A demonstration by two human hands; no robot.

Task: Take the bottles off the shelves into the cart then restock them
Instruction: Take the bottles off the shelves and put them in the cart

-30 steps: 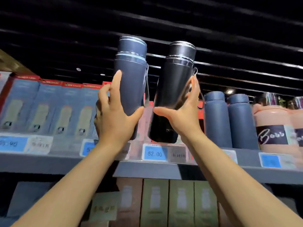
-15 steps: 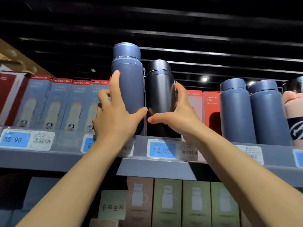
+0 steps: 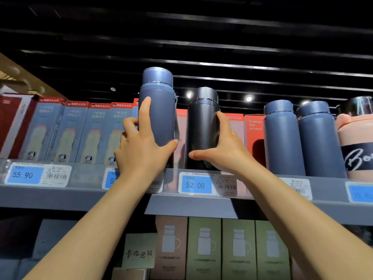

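the left hand (image 3: 141,150) is gripping the blue bottle (image 3: 157,110), index finger stretched up its side and thumb curling round the lower body. the right hand (image 3: 222,150) is gripping the black bottle (image 3: 202,126), fingers wrapping its right flank and thumb reaching across the front near the base. both bottles are standing upright on the top shelf (image 3: 201,207), side by side with a narrow gap between them, just behind the 52.00 price tag (image 3: 195,184). whether their bases are fully resting on the board is hard to tell, since the shelf lip is hiding them.

judging by this, the work is sitting in the restocking half: these two are going back in front of the boxed stock (image 3: 80,128), and to the right two more blue bottles (image 3: 298,138) are already standing in place beside a pink tumbler (image 3: 355,142). boxes on the lower shelf (image 3: 203,247) are showing beneath. the cart is not showing here, so how many bottles are waiting in it cannot be told. what is left for this pair is letting go and perhaps squaring them up.
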